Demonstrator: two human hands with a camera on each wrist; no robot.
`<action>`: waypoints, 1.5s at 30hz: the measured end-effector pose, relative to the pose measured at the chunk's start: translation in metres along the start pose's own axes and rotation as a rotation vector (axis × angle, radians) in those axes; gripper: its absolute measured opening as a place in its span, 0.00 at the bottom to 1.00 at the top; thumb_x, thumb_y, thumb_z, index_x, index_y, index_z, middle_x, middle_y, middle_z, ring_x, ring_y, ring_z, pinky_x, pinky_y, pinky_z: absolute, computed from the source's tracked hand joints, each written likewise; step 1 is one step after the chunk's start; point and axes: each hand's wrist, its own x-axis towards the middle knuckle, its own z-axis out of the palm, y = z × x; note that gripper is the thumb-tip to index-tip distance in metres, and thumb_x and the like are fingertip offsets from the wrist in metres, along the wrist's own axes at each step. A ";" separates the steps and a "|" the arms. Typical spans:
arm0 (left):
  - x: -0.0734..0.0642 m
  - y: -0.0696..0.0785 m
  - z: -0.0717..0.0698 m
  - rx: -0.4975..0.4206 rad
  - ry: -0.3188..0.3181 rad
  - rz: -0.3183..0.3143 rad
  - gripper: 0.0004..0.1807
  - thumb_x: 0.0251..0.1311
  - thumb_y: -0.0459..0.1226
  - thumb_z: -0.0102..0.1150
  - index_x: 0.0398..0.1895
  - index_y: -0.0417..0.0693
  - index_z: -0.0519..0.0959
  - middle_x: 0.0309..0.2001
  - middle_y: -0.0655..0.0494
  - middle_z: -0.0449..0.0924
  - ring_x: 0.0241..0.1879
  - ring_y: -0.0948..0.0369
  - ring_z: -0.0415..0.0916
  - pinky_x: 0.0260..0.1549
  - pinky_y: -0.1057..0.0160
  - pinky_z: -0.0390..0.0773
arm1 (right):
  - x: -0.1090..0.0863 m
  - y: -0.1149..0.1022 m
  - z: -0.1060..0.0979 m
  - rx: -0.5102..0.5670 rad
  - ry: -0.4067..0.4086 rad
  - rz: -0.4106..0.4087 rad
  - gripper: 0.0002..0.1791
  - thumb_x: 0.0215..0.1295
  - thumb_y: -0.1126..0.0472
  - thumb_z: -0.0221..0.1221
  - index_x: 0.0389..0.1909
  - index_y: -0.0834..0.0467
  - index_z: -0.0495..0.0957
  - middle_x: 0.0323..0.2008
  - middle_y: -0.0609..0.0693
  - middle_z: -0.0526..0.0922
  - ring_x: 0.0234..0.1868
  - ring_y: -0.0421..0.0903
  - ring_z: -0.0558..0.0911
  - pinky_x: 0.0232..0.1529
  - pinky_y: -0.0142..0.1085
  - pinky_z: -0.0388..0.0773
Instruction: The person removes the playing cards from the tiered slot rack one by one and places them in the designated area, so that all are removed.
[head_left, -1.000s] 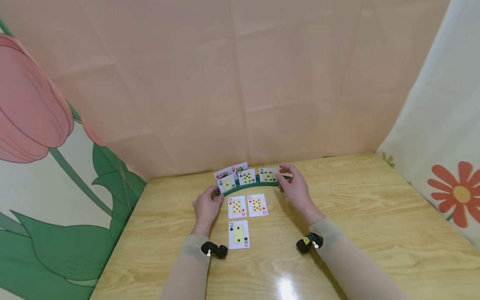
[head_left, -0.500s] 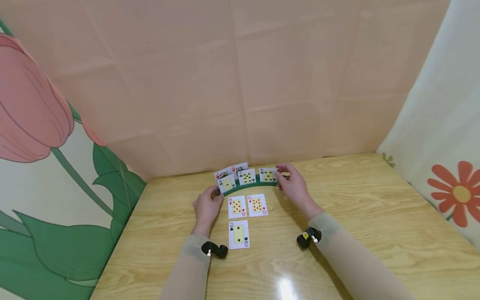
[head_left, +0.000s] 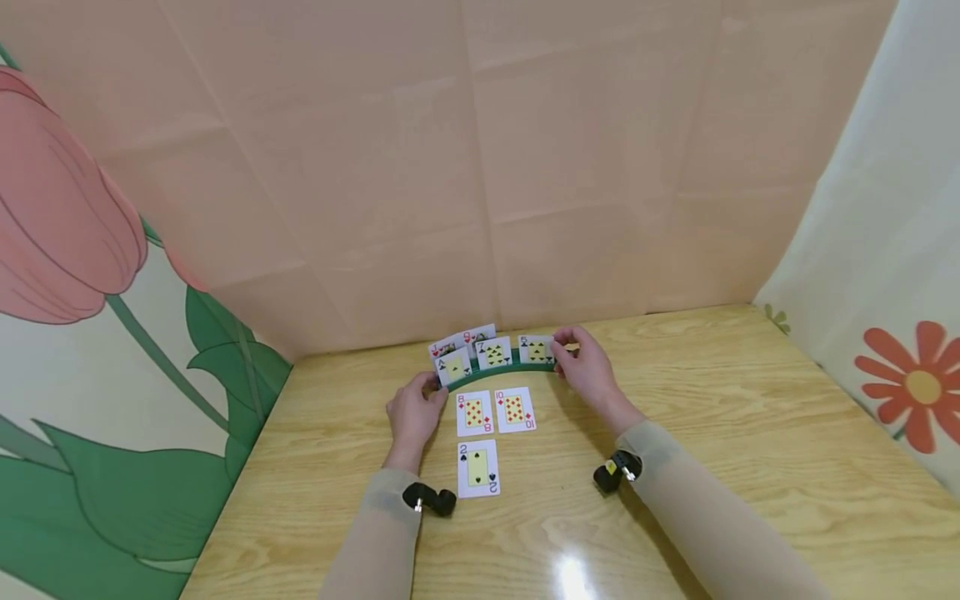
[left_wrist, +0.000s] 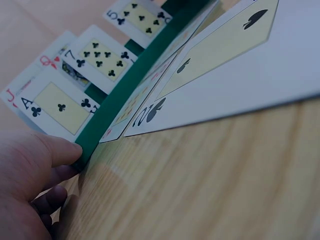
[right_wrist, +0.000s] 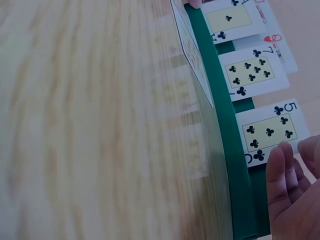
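A curved green card holder [head_left: 480, 377] stands on the table with playing cards upright in it. In front are the ace of clubs [left_wrist: 61, 107], seven of clubs [left_wrist: 99, 59] and five of clubs [right_wrist: 270, 131]; behind the ace and seven show a red jack [head_left: 444, 343] and a queen of hearts [head_left: 474, 335]. My left hand [head_left: 414, 414] grips the holder's left end between thumb and fingers. At the five's right edge, my right hand [head_left: 588, 369] pinches the card with thumb and fingertips; the holder's right end lies beside that hand.
Face up before the holder lie the eight of diamonds [head_left: 474, 413] and ten of diamonds [head_left: 515, 410], side by side. Nearer me is the two of spades [head_left: 477, 468], between the forearms. A pink cloth [head_left: 480, 167] hangs behind the wooden table [head_left: 300, 500].
My right hand has shifted slightly left, closer in on the five of clubs' edge. The left hand, holder and the other cards have stayed put.
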 end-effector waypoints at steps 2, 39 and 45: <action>0.000 0.000 0.000 0.000 0.001 0.001 0.18 0.75 0.41 0.72 0.64 0.50 0.86 0.55 0.53 0.90 0.55 0.48 0.81 0.67 0.39 0.61 | 0.000 0.001 -0.001 -0.005 -0.002 -0.002 0.11 0.87 0.56 0.58 0.60 0.57 0.75 0.52 0.57 0.80 0.38 0.54 0.83 0.33 0.38 0.82; 0.000 0.002 -0.003 -0.001 -0.018 0.006 0.19 0.75 0.42 0.71 0.66 0.50 0.86 0.60 0.52 0.89 0.61 0.46 0.81 0.70 0.37 0.59 | -0.013 -0.005 -0.006 0.036 0.014 -0.040 0.11 0.87 0.56 0.58 0.59 0.57 0.76 0.52 0.56 0.80 0.36 0.52 0.81 0.36 0.41 0.83; 0.000 0.002 -0.003 0.012 -0.015 0.004 0.19 0.75 0.42 0.71 0.65 0.50 0.86 0.59 0.52 0.90 0.59 0.46 0.82 0.68 0.38 0.60 | -0.022 -0.011 -0.008 0.066 0.006 -0.065 0.10 0.87 0.58 0.58 0.58 0.59 0.77 0.52 0.58 0.81 0.35 0.51 0.81 0.38 0.46 0.84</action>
